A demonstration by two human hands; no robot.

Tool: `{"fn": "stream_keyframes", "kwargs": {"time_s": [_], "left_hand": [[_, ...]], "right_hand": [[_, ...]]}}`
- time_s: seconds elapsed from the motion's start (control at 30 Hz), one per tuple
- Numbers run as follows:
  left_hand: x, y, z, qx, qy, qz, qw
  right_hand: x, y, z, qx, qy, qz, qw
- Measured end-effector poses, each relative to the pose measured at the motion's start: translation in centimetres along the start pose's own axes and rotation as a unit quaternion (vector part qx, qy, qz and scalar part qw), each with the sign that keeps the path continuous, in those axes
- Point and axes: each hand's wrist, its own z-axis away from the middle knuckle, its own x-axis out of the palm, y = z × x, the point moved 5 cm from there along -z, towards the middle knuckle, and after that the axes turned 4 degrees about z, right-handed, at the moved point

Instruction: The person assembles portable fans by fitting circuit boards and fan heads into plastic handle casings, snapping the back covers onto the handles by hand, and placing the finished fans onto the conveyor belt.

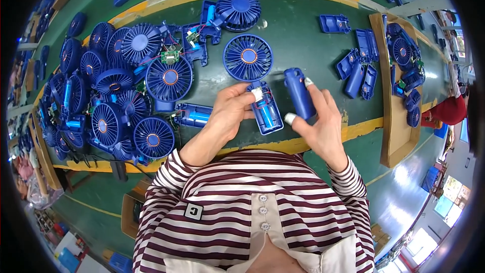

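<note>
My left hand (pixel 230 108) grips the opened handle of a small blue handheld fan (pixel 248 57) by its upper end, with white wrapping on a fingertip. Inside that handle half (pixel 267 115) lie a light-blue cylindrical battery and thin wires. The round fan head points away from me, against the green table. Just to the right, my right hand (pixel 319 116) holds a loose blue handle cover (pixel 299 93) between thumb and fingers, its smooth outer side showing. White wrapping covers the thumb tip and a fingertip there. A gap separates cover and handle.
A heap of blue fans (pixel 108 78), several with bared batteries and circuit boards, fills the table's left side. More handle covers (pixel 355 73) lie to the right. Beyond them stands a cardboard tray (pixel 395 141) holding fans. The table's near edge (pixel 293 144) is yellow.
</note>
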Motion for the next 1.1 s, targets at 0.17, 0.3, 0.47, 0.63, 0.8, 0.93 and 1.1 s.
{"fn": "stream_keyframes", "kwargs": {"time_s": [0.17, 0.3, 0.47, 0.63, 0.8, 0.93, 1.1], "left_hand": [[0.1, 0.2, 0.0, -0.001, -0.005, 0.037, 0.999], [0.3, 0.3, 0.1, -0.001, -0.002, 0.08, 0.997], [0.7, 0.6, 0.5, 0.014, -0.004, 0.122, 0.992], [0.5, 0.2, 0.2, 0.004, -0.017, 0.118, 0.993], [0.3, -0.1, -0.1, 0.005, -0.016, 0.11, 0.994], [0.3, 0.0, -0.1, 0.009, -0.016, 0.106, 0.994], [0.6, 0.3, 0.1, 0.002, 0.005, 0.09, 0.996]], "right_hand": [[0.3, -2.6, 1.3, -0.059, -0.036, 0.01, 0.998], [1.0, -3.6, 1.4, -0.096, -0.039, 0.024, 0.994], [1.9, -4.5, 0.8, -0.121, -0.045, 0.037, 0.991], [2.6, -4.8, 0.6, -0.127, -0.047, 0.054, 0.989], [2.8, -4.7, 0.5, -0.147, -0.056, 0.074, 0.985], [3.1, -4.8, 0.5, -0.177, -0.059, 0.097, 0.978], [3.1, -4.7, 0.5, -0.189, -0.064, 0.113, 0.973]]}}
